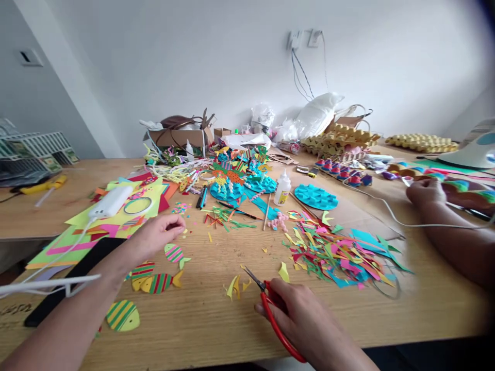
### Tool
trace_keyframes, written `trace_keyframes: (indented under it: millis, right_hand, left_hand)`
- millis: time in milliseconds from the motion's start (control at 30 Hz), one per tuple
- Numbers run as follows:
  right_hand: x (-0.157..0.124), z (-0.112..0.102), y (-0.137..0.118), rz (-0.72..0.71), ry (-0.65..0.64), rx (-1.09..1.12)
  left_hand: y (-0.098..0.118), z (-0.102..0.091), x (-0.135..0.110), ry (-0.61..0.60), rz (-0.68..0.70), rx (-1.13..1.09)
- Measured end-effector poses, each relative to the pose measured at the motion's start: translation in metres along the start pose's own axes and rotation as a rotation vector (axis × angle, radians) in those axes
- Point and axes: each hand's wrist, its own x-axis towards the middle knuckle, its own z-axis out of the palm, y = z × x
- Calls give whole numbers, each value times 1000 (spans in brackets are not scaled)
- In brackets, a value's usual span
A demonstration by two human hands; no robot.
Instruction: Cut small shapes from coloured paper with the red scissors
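My right hand grips red-handled scissors, whose blades point away to the upper left over the table. By the blade tips lie curved yellow paper scraps. My left hand has its fingers pinched together above small yellow paper bits; anything between the fingertips is hidden or too small to name. Below it lies a paper fish with pink and green stripes. Nearer me are a red and green striped fish and a yellow and green striped fish.
A heap of coloured paper scraps lies right of centre. Behind it stand a glue bottle and a blue egg-carton disc. A black tablet-like slab lies under my left forearm. At right, another person's hand touches a painted egg-carton strip.
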Motion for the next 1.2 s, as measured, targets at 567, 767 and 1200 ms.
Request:
trace_keyframes:
  millis: [567, 767, 1200]
  right_hand:
    - [3, 14, 32, -79, 6, 52]
    - [3, 6, 36, 6, 152, 57]
    - [14, 1, 44, 200, 349, -38]
  left_hand:
    - [-80, -27, 29, -108, -168, 526]
    - [-57, -20, 25, -63, -126, 618]
    - [70, 90, -11, -389, 377, 328]
